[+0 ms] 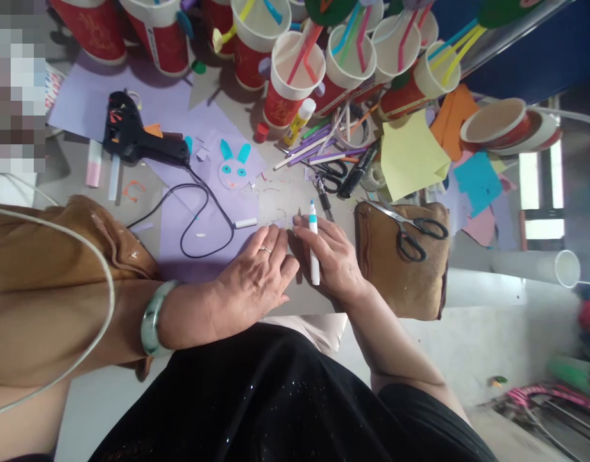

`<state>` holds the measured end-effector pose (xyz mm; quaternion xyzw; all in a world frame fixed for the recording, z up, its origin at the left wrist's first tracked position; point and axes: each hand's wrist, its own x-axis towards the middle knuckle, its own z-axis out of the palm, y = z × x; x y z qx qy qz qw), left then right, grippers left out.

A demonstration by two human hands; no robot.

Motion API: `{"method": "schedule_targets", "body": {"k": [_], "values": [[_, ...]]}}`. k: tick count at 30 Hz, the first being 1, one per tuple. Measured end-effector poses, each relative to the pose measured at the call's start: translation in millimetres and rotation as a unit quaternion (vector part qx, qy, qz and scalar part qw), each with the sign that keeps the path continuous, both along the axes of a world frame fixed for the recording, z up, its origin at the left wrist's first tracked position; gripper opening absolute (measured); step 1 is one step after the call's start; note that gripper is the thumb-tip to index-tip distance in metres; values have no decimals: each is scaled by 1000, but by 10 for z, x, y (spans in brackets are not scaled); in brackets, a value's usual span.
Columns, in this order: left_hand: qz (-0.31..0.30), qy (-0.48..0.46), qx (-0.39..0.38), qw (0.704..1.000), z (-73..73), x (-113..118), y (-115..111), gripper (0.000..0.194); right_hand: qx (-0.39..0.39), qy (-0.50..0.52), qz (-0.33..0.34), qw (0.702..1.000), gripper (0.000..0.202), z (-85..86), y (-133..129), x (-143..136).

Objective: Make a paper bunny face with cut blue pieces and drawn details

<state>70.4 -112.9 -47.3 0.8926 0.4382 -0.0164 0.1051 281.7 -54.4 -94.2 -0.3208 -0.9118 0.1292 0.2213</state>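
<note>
In the head view, a white marker (314,260) with a blue band and tip is held upright in my right hand (340,260), between thumb and fingers. My left hand (251,276) holds nothing; its fingers lie stretched on the table near the right hand. Just beyond the left fingertips is a small white marker cap (245,223) on purple paper (177,224). Further up lies a rabbit face (233,172) cut from pale paper, with blue ears and eyes.
A black hot glue gun (141,138) trails its cord towards my left hand. Decorated red paper cups (295,77) stand along the back. Scissors (410,231) rest on a brown pouch (396,282) at right. Straws, a glue stick (299,122) and yellow paper (413,157) lie behind.
</note>
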Motion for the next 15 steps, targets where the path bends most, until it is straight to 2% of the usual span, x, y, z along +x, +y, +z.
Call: {"method": "schedule_targets", "body": {"k": [6,15], "values": [[-16,13,22,1000,-25,-4,-18,57,5,-3,34,999,46,33,21,43],[-7,15,15,1000,-10,-6,-19,53,2,14,39,999,44,4,28,69]]}}
